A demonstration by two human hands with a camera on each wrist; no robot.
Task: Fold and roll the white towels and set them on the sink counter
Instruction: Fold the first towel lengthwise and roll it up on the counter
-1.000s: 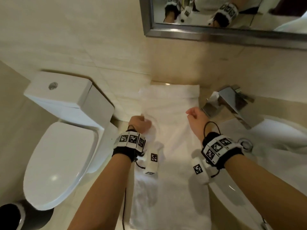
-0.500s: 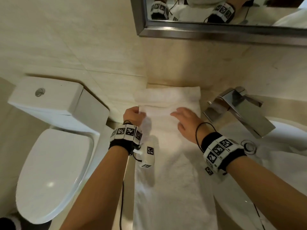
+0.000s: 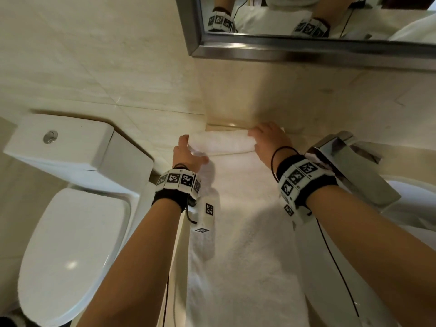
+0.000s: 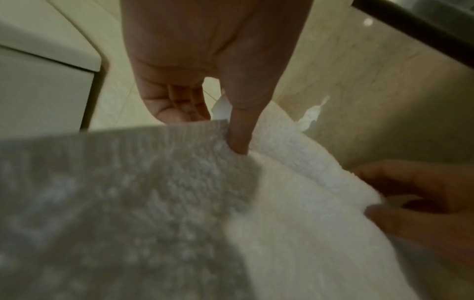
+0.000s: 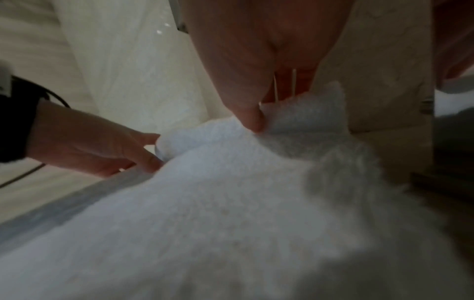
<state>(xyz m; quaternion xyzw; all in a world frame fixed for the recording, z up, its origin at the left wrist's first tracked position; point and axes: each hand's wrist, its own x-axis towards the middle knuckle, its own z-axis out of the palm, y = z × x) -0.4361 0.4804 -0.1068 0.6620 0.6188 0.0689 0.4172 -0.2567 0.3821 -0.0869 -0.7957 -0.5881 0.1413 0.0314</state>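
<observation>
From the head view, a white towel (image 3: 243,244) lies lengthwise on the sink counter (image 3: 304,140), its far end rolled up close to the wall under the mirror (image 3: 306,47). The left hand (image 3: 187,153) grips the roll's left end, the right hand (image 3: 269,140) curls over its right end. A faucet (image 3: 349,166) stands just right of the right wrist; a toilet (image 3: 70,208) sits to the left.

From the left wrist view, the left thumb (image 4: 239,130) presses into the towel (image 4: 295,203) at the roll, fingers curled behind.

From the right wrist view, the right thumb (image 5: 250,113) pinches the roll (image 5: 302,117) against the fingers behind it
</observation>
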